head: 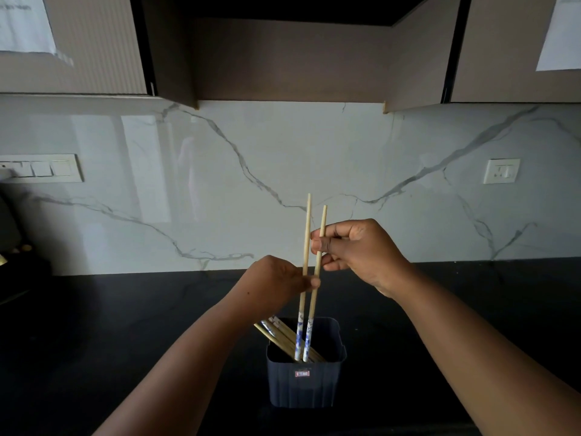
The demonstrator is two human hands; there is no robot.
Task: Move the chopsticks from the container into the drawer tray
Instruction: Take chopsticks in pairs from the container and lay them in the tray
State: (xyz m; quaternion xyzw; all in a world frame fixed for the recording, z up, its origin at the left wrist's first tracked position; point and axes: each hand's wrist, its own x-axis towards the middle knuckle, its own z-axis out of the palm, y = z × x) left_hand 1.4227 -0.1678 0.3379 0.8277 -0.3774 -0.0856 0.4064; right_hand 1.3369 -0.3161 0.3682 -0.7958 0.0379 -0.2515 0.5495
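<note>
A dark blue square container (306, 380) stands on the black counter near the front middle. Two bamboo chopsticks (305, 243) with blue-and-white patterned lower ends stand nearly upright, their bottoms still inside the container. My left hand (276, 283) pinches the left stick about halfway up. My right hand (358, 250) pinches the right stick higher up, between thumb and fingers. Several more chopsticks (276, 333) lean to the left inside the container. No drawer or tray is in view.
The black countertop (125, 325) runs left and right, backed by a white marble wall with a switch panel (41, 169) at left and a socket (501, 171) at right. Brown upper cabinets (283, 58) hang overhead. A dark object sits at the far left edge.
</note>
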